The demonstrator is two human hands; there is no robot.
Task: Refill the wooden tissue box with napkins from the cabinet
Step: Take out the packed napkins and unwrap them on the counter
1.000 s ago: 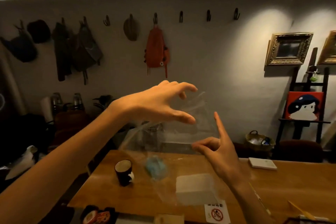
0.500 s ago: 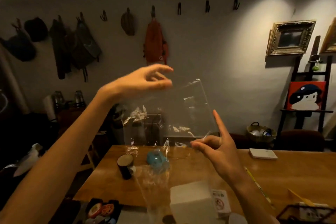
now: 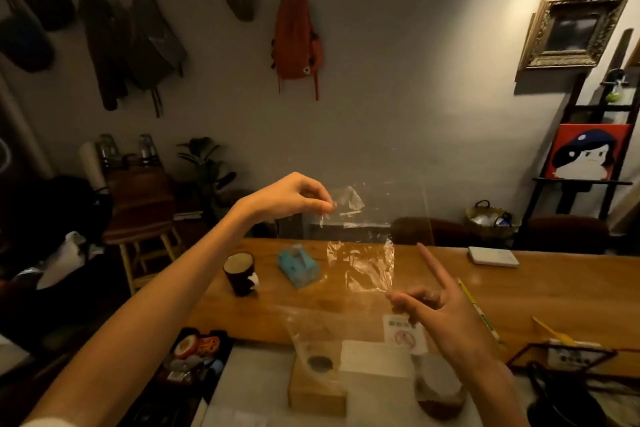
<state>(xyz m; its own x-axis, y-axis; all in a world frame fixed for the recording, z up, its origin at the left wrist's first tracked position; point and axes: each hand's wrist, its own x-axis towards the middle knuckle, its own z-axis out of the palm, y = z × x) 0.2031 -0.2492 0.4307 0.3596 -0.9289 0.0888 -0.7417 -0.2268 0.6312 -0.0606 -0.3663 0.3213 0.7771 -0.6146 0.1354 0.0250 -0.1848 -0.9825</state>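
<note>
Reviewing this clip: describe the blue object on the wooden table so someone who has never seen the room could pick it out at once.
Start at the long wooden table running across the middle of the view. Near its left end stands a dark cup with a pale rim, and just right of it lies the small light-blue block-shaped object, left of the crinkled clear plastic wrapper. It is the only blue thing on the tabletop.

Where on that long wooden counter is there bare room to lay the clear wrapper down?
The widest bare stretch of the wooden counter lies between the raised right hand and the white pad. A smaller gap sits between the black cup and blue object. The near edge is crowded: napkin stack, wooden tissue box, sign card.
</note>
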